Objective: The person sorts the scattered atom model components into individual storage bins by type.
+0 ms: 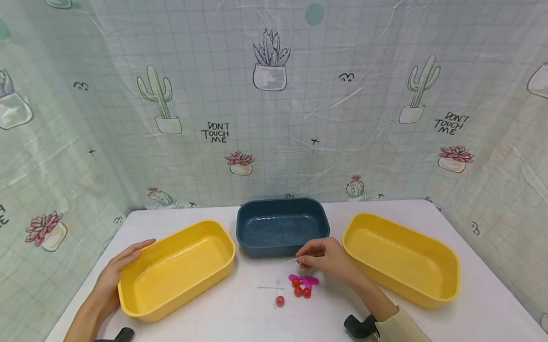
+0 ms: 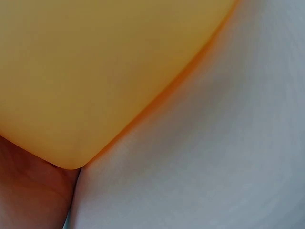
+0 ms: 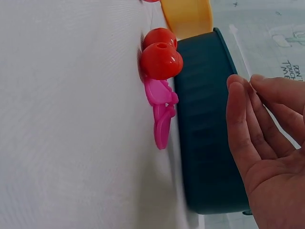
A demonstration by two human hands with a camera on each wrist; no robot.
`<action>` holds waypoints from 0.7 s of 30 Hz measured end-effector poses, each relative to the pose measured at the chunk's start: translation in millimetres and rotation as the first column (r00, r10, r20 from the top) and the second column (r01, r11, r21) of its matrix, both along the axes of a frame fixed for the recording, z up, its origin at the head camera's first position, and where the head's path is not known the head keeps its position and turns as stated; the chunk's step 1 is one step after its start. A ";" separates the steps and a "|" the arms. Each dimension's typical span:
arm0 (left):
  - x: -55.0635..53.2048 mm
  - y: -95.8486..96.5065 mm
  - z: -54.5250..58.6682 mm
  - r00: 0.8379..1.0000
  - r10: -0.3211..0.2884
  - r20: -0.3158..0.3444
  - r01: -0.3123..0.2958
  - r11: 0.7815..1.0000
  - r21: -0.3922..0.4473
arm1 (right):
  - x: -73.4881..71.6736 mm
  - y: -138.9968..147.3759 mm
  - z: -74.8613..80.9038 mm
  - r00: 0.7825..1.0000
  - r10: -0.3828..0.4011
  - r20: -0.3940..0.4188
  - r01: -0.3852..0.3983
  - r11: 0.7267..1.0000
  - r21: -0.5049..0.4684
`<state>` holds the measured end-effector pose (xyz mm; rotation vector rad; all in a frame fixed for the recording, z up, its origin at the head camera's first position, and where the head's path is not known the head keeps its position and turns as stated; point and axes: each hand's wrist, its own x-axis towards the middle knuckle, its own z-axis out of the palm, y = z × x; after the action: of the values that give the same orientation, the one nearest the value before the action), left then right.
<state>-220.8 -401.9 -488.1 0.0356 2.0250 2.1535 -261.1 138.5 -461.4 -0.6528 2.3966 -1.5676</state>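
Observation:
My left hand (image 1: 109, 281) holds the left end of a yellow bin (image 1: 174, 295), fingers along its outer wall and rim. A thin cotton swab (image 1: 178, 255) lies inside that bin. My right hand (image 1: 326, 257) pinches a thin, pale stick that looks like a cotton swab (image 1: 291, 260), just in front of the dark blue bin (image 1: 281, 251). Its thumb and fingertips meet in the right wrist view. Below that hand on the table are a pink plastic piece (image 3: 162, 114) and several red beads (image 3: 161, 62). Two cotton swabs (image 1: 268, 288) lie crossed to the left of them.
Another yellow bin (image 1: 403, 281) stands at the right, beside my right forearm. One red bead (image 1: 280, 300) sits apart near the crossed swabs. A patterned curtain (image 1: 277, 114) rises behind the white table (image 1: 247, 329) and along both sides.

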 end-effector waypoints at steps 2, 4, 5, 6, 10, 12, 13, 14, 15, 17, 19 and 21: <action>0.5 0.1 -0.6 1.000 -0.002 0.004 0.002 1.000 0.007 | 1.4 -0.7 1.5 1.000 -0.006 0.005 0.006 1.000 -0.006; 0.7 0.5 -0.9 1.000 0.001 0.010 -0.001 1.000 0.012 | 3.0 -1.3 3.5 1.000 -0.005 0.009 0.006 1.000 -0.009; 0.7 0.7 -1.3 1.000 0.001 0.013 -0.001 1.000 0.013 | 3.7 -1.7 4.7 1.000 -0.008 0.011 0.008 1.000 -0.005; 0.7 1.2 -1.4 1.000 0.004 0.018 -0.004 1.000 0.013 | 4.5 -2.1 6.1 1.000 -0.005 0.009 0.005 1.000 -0.005; 0.5 2.4 -1.8 1.000 0.016 0.026 -0.016 1.000 -0.011 | 4.9 -5.0 9.9 1.000 0.018 -0.002 -0.018 1.000 0.003; -0.2 2.8 -1.6 0.999 0.024 0.026 -0.023 0.999 -0.030 | 4.1 -7.7 10.6 1.000 0.024 -0.013 -0.024 1.000 0.005; -0.4 2.8 -1.3 0.999 0.022 0.026 -0.021 0.999 -0.038 | 3.4 -9.2 10.6 1.000 0.024 -0.016 -0.024 1.000 0.005; -0.6 2.9 -0.9 0.999 0.027 0.021 -0.026 0.998 -0.048 | 2.8 -10.9 11.1 1.000 0.023 -0.017 -0.023 1.000 0.004; -0.7 2.8 -0.4 0.999 0.026 0.020 -0.025 0.998 -0.055 | 2.2 -12.8 11.7 1.000 0.019 -0.018 -0.019 1.000 0.003; -0.7 2.6 0.2 0.999 0.028 0.015 -0.027 0.997 -0.069 | 0.9 -16.7 13.2 0.999 0.014 -0.029 -0.014 1.000 0.001; -0.4 2.4 1.0 0.999 0.035 0.015 -0.034 0.996 -0.080 | -0.3 -20.7 15.6 0.999 0.017 -0.036 -0.017 1.000 -0.003; -0.1 2.6 2.0 0.999 0.047 0.020 -0.045 0.995 -0.087 | -0.8 -24.8 19.4 0.998 0.030 -0.053 -0.031 0.999 -0.012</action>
<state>-220.9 -399.3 -486.2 -0.0466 2.1246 2.0809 -261.9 113.7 -442.0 -0.7384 2.4041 -1.5734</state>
